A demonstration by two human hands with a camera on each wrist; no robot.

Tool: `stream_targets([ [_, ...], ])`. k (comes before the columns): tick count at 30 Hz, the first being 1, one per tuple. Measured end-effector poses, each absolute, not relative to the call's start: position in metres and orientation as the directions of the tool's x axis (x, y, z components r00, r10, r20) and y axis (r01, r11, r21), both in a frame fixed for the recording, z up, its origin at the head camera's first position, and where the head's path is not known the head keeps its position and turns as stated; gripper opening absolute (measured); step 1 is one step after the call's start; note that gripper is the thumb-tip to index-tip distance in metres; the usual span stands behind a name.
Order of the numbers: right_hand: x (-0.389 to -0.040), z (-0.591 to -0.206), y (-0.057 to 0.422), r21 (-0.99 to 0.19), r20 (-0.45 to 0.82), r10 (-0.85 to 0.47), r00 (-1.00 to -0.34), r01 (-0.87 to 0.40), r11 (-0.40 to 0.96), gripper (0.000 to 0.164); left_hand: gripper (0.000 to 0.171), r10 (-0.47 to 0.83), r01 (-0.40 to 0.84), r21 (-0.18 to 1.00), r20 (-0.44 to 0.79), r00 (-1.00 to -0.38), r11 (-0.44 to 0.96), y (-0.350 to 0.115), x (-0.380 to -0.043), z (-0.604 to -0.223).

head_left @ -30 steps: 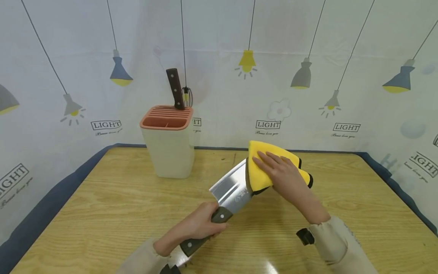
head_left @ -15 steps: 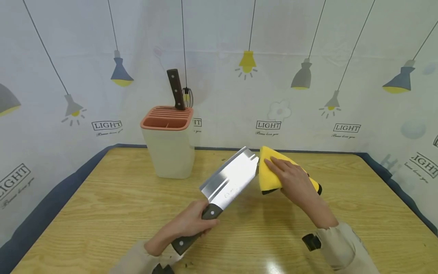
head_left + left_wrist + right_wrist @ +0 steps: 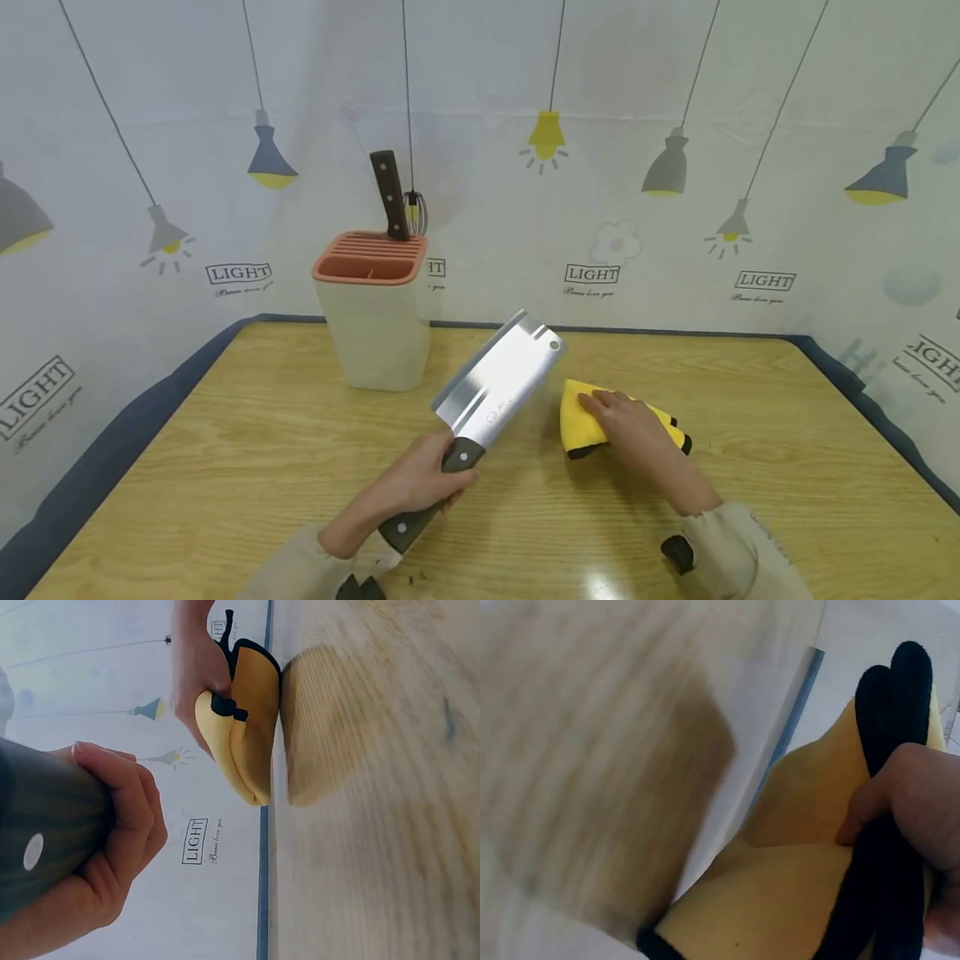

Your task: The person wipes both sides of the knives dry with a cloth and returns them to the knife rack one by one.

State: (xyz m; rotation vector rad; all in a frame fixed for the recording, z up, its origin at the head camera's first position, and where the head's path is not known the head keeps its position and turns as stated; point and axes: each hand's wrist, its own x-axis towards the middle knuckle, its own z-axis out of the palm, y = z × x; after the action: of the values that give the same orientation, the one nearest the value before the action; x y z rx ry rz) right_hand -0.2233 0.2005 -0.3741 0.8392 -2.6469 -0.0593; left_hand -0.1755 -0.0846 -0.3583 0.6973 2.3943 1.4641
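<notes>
My left hand [image 3: 423, 479] grips the dark handle [image 3: 431, 496] of a cleaver, fingers wrapped round it in the left wrist view. The cleaver's broad shiny blade [image 3: 498, 379] points up and to the right over the table, a small hole near its far corner. To the right of the blade, apart from it, my right hand [image 3: 633, 429] holds a folded yellow cloth [image 3: 581, 421] with black edging. In the right wrist view the thumb [image 3: 885, 795] presses into the cloth's fold. Low over the tabletop hangs the cloth, its dark shadow close beside it in the left wrist view.
A cream knife block [image 3: 375, 342] with an orange slotted top stands at the back left. One dark-handled knife [image 3: 390, 196] is upright in it. The wooden table [image 3: 225, 450] ends at a curtain [image 3: 480, 208] printed with lamps.
My right hand has drawn the yellow cloth off the blade's end to the right, then lowered it towards the table. The cleaver has shifted slightly left, and its far end is now uncovered.
</notes>
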Motion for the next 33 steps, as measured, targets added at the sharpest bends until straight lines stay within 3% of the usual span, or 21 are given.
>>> stream_targets([
  [14,-0.209,-0.383,0.196,0.053,0.136,-0.564,-0.814,-0.563,0.825,0.043,0.010,0.495,0.247,0.891,0.030,-0.868,0.380,-0.083,-0.179,-0.364],
  [25,-0.197,-0.377,0.194,-0.115,-0.005,-0.558,-0.830,-0.554,0.825,0.067,0.010,0.488,0.235,0.890,0.017,-0.873,0.390,-0.079,-0.180,-0.361],
  [29,-0.198,-0.371,0.187,-0.084,0.124,-0.569,-0.813,-0.580,0.810,0.068,0.011,0.484,0.225,0.892,0.009,-0.875,0.391,-0.078,-0.180,-0.360],
  [33,-0.201,-0.366,0.179,0.076,0.452,-0.558,-0.696,-0.594,0.801,0.060,0.012,0.479,0.230,0.892,0.017,-0.878,0.390,-0.077,-0.179,-0.358],
])
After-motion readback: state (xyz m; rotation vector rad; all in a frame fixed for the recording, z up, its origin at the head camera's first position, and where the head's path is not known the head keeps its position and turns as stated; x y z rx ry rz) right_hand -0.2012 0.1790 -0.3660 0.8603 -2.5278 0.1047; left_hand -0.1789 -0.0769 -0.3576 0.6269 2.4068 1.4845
